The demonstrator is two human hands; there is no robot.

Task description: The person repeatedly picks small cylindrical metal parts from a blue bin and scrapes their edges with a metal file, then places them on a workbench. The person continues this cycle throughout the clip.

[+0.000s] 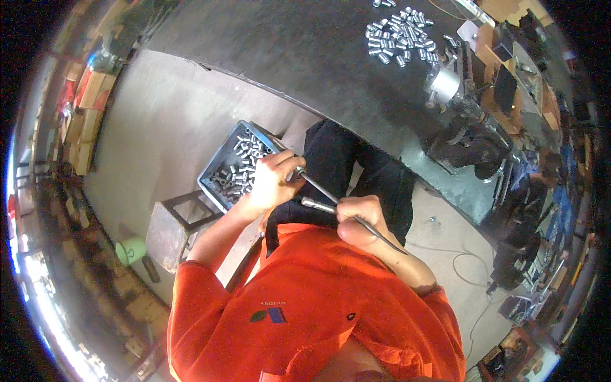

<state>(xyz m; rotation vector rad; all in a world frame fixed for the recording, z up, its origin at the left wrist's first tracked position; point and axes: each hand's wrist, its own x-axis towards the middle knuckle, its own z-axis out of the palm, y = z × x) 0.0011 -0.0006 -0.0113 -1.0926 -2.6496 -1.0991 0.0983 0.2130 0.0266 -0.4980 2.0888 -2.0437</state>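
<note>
My left hand (273, 181) is closed at the upper end of a thin steel rod (321, 189), its fingers bunched round a small metal piece there that I cannot make out. Lower along the same rod, my right hand (361, 219) is wrapped round it, and the rod's tapering end passes over the right forearm. A shiny cylindrical metal part (317, 205) sticks out of the right fist toward the left. Just beyond my left hand stands a blue plastic bin (218, 156) holding many small silvery metal fittings (238, 172).
A dark metal-topped table (286, 48) runs across the front, with a pile of silvery cylindrical parts (401, 35) on it. A machine fixture (445, 83) stands at the right. A worn stool (172, 235) and a light green container (130, 250) are at left; a cable (464, 267) lies on the floor.
</note>
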